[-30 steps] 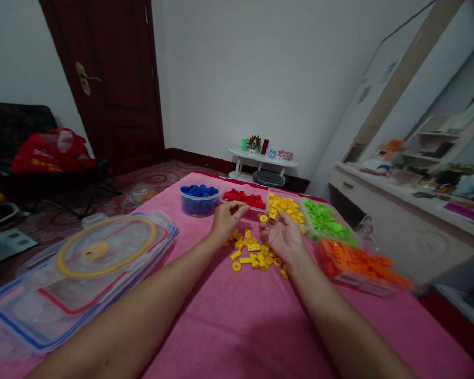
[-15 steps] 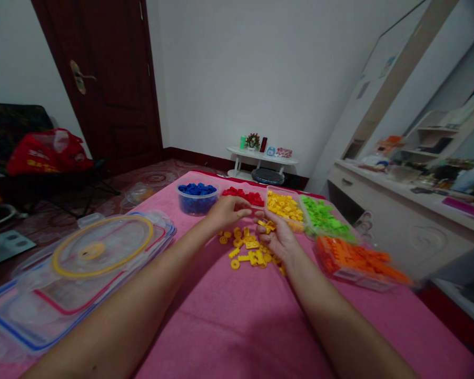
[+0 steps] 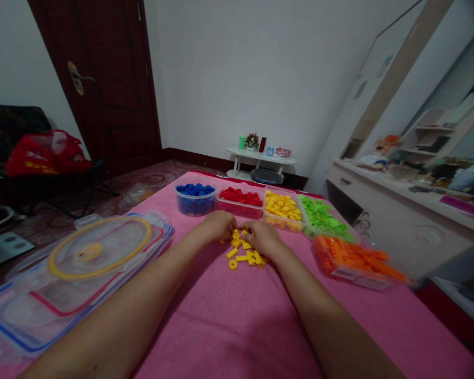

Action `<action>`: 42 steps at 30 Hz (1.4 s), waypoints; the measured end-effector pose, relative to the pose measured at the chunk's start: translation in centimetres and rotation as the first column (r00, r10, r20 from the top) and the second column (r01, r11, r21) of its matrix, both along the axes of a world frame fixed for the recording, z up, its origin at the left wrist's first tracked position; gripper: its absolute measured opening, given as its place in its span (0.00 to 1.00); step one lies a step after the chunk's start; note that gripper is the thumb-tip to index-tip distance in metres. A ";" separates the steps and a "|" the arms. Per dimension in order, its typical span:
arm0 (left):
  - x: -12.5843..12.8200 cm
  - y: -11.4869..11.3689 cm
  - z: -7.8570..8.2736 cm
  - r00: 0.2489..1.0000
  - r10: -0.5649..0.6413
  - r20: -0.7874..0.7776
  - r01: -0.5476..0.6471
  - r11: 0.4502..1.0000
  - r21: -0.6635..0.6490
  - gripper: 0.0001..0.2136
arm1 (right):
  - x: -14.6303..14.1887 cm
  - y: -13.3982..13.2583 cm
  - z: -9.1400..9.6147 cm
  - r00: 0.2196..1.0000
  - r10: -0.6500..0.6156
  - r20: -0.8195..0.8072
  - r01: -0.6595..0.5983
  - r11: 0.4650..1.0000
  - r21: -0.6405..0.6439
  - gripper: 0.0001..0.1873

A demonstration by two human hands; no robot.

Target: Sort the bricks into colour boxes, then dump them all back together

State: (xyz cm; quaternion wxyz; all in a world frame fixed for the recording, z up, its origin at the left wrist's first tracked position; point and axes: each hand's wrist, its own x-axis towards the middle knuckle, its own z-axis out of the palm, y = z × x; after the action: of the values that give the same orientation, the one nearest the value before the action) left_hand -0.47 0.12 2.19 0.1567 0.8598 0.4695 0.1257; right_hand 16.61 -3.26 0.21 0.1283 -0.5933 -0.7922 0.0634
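Yellow building blocks (image 3: 254, 258) lie in a loose pile on the pink cloth, some of them flat and round. At the pile's far left edge, my left hand (image 3: 220, 225) is palm down with its fingers curled, a yellow block at its fingertips. My right hand (image 3: 264, 239) bends over the pile from the right. Its fingers close in on a yellow block and cover part of the heap. The two hands' fingertips are close together but apart. Just beyond them stands a clear box of yellow blocks (image 3: 282, 206).
A round tub of blue blocks (image 3: 196, 199), a box of red blocks (image 3: 240, 197), green blocks (image 3: 324, 217) and a box of orange blocks (image 3: 355, 258) stand around. Clear lids (image 3: 98, 263) are stacked at left. The table's pink cloth (image 3: 225, 321) spreads in front.
My right hand has turned from palm up, with yellow blocks in it, to palm down at the pile. My left hand has come down to the blocks. Fewer blocks show on the right.
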 end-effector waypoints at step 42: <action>3.0 -1.7 2.9 0.701 -0.213 0.681 0.061 0.969 0.240 0.09 | -1.3 -1.6 2.6 -0.437 -0.586 -0.682 -0.490 0.791 -0.366 0.23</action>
State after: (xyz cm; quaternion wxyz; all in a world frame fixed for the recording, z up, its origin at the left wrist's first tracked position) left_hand 2.57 -1.59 5.06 0.2450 0.7913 0.2943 0.4767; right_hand 15.32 -4.89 2.80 0.5393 -0.2839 -0.1743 0.7734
